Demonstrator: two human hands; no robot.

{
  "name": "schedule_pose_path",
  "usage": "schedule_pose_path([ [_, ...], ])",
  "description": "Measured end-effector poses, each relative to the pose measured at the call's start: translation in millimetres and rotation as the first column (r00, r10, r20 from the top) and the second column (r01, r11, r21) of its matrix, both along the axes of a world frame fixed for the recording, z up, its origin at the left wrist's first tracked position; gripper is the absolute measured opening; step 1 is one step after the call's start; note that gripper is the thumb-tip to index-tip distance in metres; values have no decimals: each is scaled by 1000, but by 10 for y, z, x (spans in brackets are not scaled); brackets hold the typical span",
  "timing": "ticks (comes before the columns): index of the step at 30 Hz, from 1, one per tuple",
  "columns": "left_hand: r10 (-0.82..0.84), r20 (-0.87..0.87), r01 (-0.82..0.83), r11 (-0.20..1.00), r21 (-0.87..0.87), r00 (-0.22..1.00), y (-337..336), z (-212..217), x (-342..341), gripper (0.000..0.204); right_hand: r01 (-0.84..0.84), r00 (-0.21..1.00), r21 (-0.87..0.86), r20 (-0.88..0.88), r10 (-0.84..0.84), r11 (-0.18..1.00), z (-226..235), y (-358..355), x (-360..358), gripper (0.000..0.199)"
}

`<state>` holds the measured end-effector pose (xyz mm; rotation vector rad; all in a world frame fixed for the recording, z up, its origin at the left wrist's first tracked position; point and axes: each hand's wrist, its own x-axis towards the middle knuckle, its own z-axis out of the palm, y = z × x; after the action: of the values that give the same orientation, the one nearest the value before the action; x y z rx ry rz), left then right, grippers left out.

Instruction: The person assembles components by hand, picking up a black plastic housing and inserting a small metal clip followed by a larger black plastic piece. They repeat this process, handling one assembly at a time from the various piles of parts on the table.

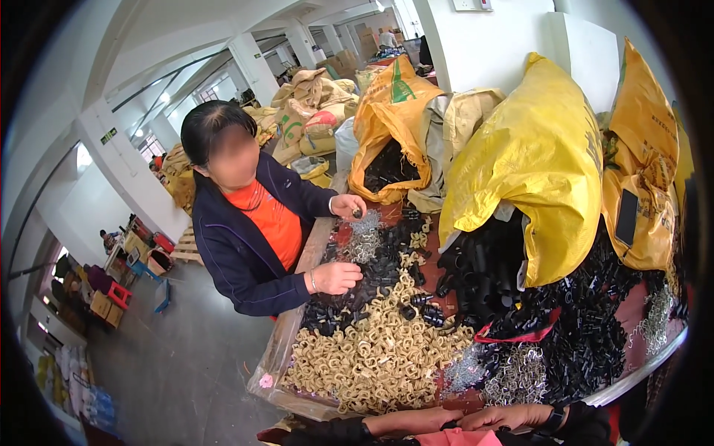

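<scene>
At the lower edge, my left hand (424, 421) and my right hand (507, 417) meet at the table's near side. Both look closed, their fingertips together around a small dark piece (449, 425) that I cannot make out. Just beyond them lie a pile of silver metal hooks (515, 377) and a patch of small grey screws (466, 369). A large heap of tan curved plastic pieces (364, 357) spreads to the left. Black plastic parts (587, 349) cover the right side.
Across the left corner a co-worker (256, 215) in a dark jacket holds a small dark part. A yellow sack (535, 156) spills black tubes (483, 267) onto the table. An orange sack (394, 141) stands farther back. A phone (626, 217) rests against another sack.
</scene>
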<state>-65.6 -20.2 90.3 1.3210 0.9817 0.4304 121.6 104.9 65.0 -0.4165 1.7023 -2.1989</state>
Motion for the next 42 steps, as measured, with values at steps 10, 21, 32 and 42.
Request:
schedule_pose_path([
  [10,-53,-62,47,995,-90,997,91,46,-96,30,-84,971,-96,218,103,992,-280,129,-122,44],
  [21,3,-17,-4,995,-97,1000,55,-135,46,30,-170,931,-150,299,209,974,-611,286,-28,50],
  [32,37,87,-26,992,-122,996,89,-170,-28,31,-105,902,-222,390,187,969,-446,339,-14,53],
  [42,65,179,-37,987,-156,982,54,-274,6,31,-32,866,-286,471,170,958,-153,316,-23,55],
])
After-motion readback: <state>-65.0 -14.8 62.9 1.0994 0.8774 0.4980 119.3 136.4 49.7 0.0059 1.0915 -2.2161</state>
